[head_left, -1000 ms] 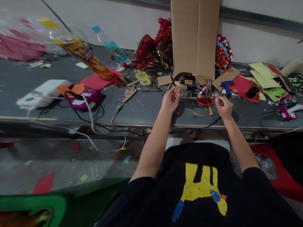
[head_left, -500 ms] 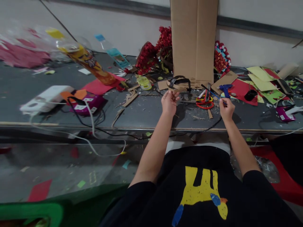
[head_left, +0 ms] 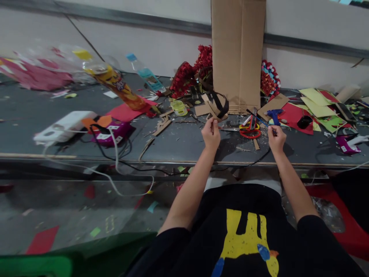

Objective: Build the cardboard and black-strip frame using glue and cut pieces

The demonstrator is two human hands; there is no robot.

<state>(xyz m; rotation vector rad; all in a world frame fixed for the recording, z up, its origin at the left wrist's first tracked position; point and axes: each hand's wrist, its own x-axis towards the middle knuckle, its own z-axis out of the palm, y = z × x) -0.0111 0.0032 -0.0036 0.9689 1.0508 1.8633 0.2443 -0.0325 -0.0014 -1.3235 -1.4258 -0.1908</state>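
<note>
My left hand pinches a small cardboard piece with curved black strips and holds it up over the table. Closed round a thin dark stick with a bluish shaft, perhaps a brush, is my right hand; the stick's far end points left, away from the cardboard piece. Between both hands lie scissors with red and yellow handles. Just beyond my right hand rests a blue glue gun.
A tall cardboard sheet stands against the wall. Left of it are red flower-like bundles, a yellow tub, bottles and a white power strip. Coloured paper and a black cup-like object lie on the right.
My left hand has turned, tipping the cardboard piece upward so more of its curved strips show. My right hand stays almost in place with the stick. The view has shifted slightly.
</note>
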